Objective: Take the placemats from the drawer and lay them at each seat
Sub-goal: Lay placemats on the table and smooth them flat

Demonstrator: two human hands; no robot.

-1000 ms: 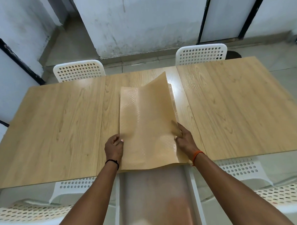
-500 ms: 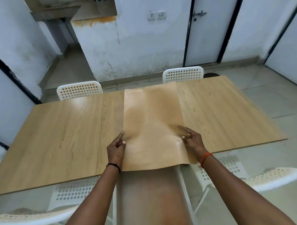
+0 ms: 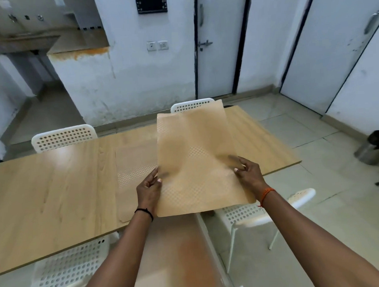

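placemat lifted clear of the stack

the wooden table (image 3: 56,192) fills the left and middle of the view, with white perforated chairs along its far side (image 3: 63,137) and near side (image 3: 259,212). the open drawer (image 3: 178,252) is seen below the table's near edge, between the forearms, and looks pale and bare where visible. a second placemat (image 3: 133,167) is left lying flat on the tabletop, just left of the raised one.

half a second ago the held sheet was still low over the table and draped toward it; now the placemat (image 3: 196,160) is raised off the surface and held nearly upright, shifted to the right, so that its top edge covers part of the far right chair (image 3: 191,104). the view has also been tilted up, toward the right half of the room.

the left hand (image 3: 148,188) is curled round the sheet's left edge, thumb pinched on the front. the right hand (image 3: 248,173) is pinched on the right edge, fingers behind the sheet.

it is judged that one mat has been separated from the rest and is being carried to a seat on the right; none looks laid at a seat yet.
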